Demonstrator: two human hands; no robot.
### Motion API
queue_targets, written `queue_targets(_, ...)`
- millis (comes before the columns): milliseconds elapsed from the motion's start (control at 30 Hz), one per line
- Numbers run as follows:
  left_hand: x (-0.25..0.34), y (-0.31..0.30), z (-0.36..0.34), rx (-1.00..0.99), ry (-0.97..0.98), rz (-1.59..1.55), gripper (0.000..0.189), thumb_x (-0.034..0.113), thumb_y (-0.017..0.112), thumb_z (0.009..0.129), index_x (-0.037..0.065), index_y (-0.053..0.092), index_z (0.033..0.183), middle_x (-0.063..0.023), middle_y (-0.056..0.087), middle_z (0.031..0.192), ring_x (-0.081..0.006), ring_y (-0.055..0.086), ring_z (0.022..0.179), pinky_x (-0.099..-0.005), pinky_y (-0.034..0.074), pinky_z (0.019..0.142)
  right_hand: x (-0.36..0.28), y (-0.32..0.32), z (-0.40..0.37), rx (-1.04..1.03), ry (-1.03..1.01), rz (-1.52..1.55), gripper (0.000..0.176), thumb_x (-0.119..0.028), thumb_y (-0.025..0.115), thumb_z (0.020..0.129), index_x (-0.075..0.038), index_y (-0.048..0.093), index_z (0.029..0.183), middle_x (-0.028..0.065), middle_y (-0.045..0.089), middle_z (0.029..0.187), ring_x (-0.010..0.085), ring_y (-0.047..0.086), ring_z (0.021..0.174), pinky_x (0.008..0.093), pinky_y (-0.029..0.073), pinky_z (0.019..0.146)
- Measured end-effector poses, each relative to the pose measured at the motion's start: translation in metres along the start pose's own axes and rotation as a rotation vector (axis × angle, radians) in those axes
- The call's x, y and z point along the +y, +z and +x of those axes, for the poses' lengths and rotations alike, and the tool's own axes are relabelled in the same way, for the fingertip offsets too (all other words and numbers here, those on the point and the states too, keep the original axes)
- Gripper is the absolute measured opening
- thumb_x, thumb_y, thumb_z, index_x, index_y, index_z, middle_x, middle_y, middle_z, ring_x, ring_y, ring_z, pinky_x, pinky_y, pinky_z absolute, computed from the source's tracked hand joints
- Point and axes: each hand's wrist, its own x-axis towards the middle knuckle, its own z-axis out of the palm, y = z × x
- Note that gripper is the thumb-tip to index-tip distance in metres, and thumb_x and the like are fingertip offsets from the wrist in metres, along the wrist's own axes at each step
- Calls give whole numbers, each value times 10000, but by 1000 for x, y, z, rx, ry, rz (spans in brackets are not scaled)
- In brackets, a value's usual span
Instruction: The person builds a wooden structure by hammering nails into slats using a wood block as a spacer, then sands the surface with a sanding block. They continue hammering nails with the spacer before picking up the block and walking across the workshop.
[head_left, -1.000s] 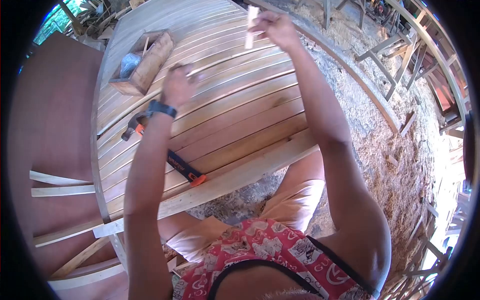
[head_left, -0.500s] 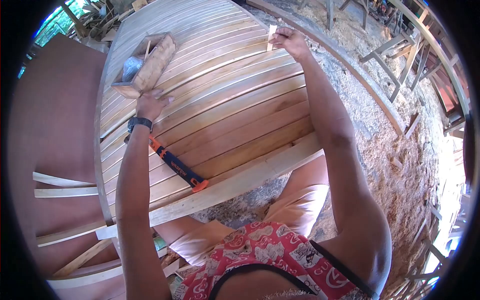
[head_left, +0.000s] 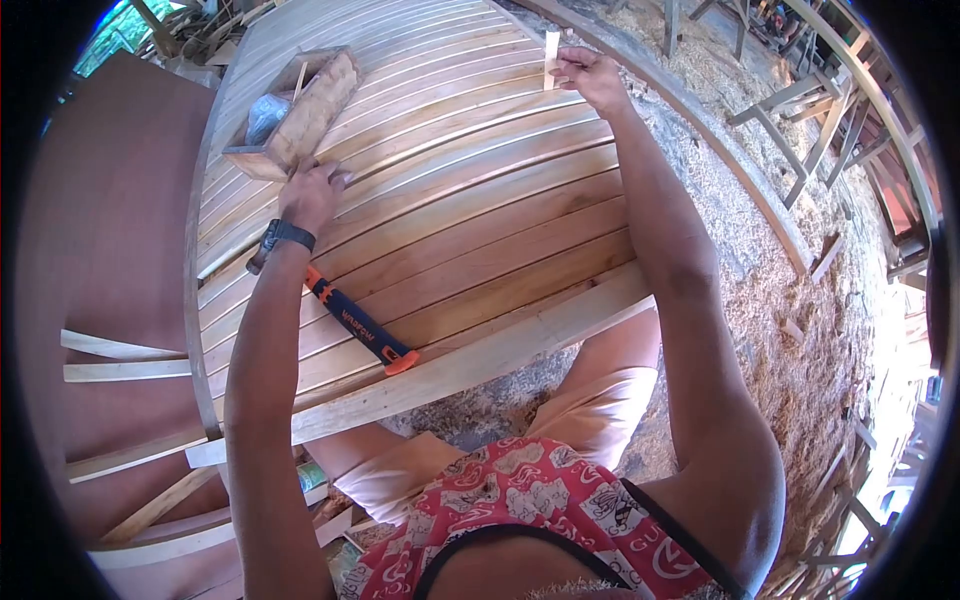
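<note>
My right hand [head_left: 592, 80] pinches a short pale strip of wood [head_left: 551, 62] upright against the slats near the right edge of the slatted wooden panel [head_left: 480, 230]. On the left, my left hand [head_left: 312, 192] rests on the slats just below the near corner of a wooden box [head_left: 312, 112]. Its fingers are drawn together and bent down; what they grip, if anything, is hidden. A clear plastic bag [head_left: 266, 118] and a thin stick lie in the box. Below my left wrist lies a hammer with a dark blue and orange handle [head_left: 355, 322]; its head is mostly covered by my arm.
A pale board [head_left: 470, 365] crosses the panel's near edge, above my knees. A brown sheet [head_left: 120, 220] with several loose strips lies left. Wood shavings [head_left: 760, 400] cover the ground at right, with wooden trestles [head_left: 800, 120] farther back.
My left hand has shifted slightly right and up, and its spread fingers have drawn together near the box. My right hand still holds the wood strip, a little farther right in view.
</note>
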Motion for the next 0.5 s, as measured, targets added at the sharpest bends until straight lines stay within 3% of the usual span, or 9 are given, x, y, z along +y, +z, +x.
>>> queue_targets(67, 1, 4, 7, 22, 45, -4, 408, 474, 662, 880, 171, 712, 1149, -155, 628, 1201, -370, 632, 1073, -481, 515, 909, -5, -3, -3, 75, 19, -32, 248, -41, 577, 956, 43, 665, 1171, 136, 728, 1008, 192, 732, 878, 279, 583, 706)
queue_targets(267, 76, -6, 29, -38, 78, -95, 424, 450, 723, 834, 143, 730, 1126, -155, 640, 1148, -354, 631, 1057, -460, 512, 904, 7, -29, 1, 298, 12, -111, 234, -26, 593, 884, -21, 749, 1058, 113, 759, 926, 156, 739, 782, 261, 580, 687)
queue_targets(500, 143, 14, 71, 22, 227, -202, 358, 380, 753, 814, 153, 753, 1091, -158, 663, 1127, -340, 630, 1072, -444, 509, 913, -15, -42, -11, 250, 22, -459, 260, -104, 659, 784, -65, 765, 1019, 69, 756, 762, 134, 736, 754, 263, 570, 754)
